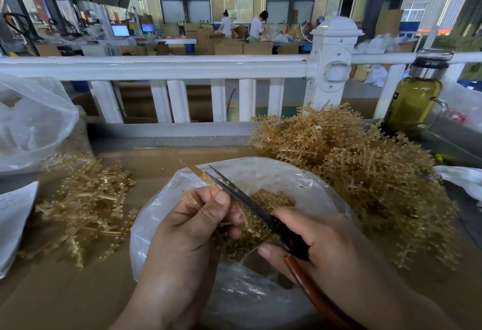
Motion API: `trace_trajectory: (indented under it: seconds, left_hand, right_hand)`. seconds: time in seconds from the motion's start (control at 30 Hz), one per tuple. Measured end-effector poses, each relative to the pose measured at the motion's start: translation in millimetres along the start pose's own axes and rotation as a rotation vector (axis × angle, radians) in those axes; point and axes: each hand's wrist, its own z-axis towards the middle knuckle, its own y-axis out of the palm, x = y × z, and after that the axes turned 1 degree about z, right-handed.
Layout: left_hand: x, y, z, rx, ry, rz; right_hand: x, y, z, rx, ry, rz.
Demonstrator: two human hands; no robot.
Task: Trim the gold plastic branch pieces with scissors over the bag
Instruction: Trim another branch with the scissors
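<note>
Both forearms run off the lower edge, and the handles of the scissors are mostly buried in the right hand, whose grip curls tightly round them. The left hand is held over the clear bag, thumb and fingers pinching a gold branch piece. Its lower part is hidden behind those fingers, and its stem juts up-left past the grip to meet the slightly parted blades. Cut bits lie in the bag. On the bench a smaller gold pile lies left and a larger gold pile right. A white railing stands beyond.
</note>
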Motion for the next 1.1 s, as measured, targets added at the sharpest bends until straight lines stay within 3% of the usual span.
trace_trajectory:
  seconds: [1.1]
  left_hand:
    - [1, -12, 4, -0.003, 0.187, 0.196]
  right_hand:
    - [7, -5, 3, -0.005, -0.072, 0.01]
